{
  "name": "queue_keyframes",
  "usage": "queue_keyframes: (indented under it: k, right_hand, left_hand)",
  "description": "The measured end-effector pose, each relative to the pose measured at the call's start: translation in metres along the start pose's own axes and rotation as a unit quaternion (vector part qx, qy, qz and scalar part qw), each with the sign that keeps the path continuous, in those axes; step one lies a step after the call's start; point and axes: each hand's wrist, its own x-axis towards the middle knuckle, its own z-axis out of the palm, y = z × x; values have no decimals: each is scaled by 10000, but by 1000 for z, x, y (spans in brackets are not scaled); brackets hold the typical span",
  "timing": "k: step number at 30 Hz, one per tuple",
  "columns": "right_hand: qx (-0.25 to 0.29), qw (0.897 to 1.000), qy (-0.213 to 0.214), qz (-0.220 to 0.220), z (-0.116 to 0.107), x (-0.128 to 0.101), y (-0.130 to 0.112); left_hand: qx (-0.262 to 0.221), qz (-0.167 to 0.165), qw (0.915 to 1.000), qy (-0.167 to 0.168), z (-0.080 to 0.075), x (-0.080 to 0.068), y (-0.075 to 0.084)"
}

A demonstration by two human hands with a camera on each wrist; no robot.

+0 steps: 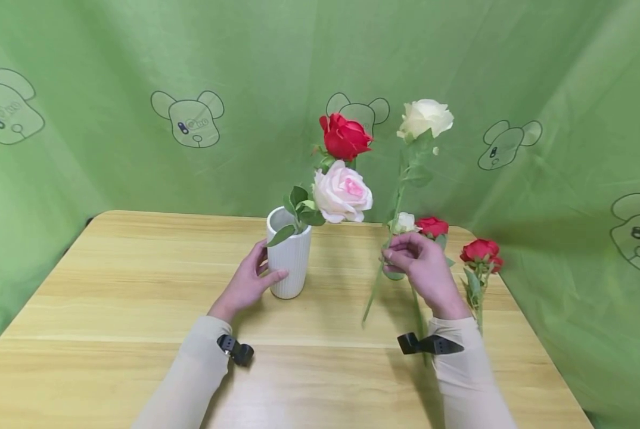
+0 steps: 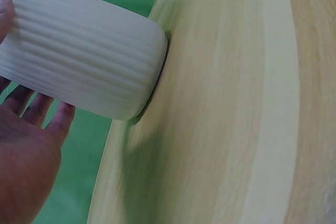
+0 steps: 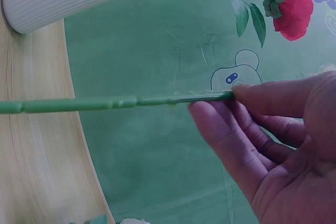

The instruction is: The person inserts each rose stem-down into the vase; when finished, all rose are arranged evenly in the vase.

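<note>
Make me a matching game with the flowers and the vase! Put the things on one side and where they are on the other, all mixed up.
Things:
1. white rose
2. pink rose
3. white vase
4. small red roses

Places:
A. lying on the table at the right
B. standing in the vase
C. held up by its stem in the right hand
D. touched by the left hand

Pairs: 1-C, 2-B, 3-D, 4-A
</note>
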Motion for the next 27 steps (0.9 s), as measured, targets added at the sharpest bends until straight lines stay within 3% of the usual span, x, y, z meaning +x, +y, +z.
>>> queue_keyframes:
  k: [13, 27]
  right_hand:
    - [598, 9947, 439, -717, 8, 1, -3]
    - [1084, 9879, 550, -963, 22, 7, -3]
  left_hand:
    - [-38, 2, 10000, 3, 0, 0, -1]
    - [40, 1, 10000, -8, 0, 0, -2]
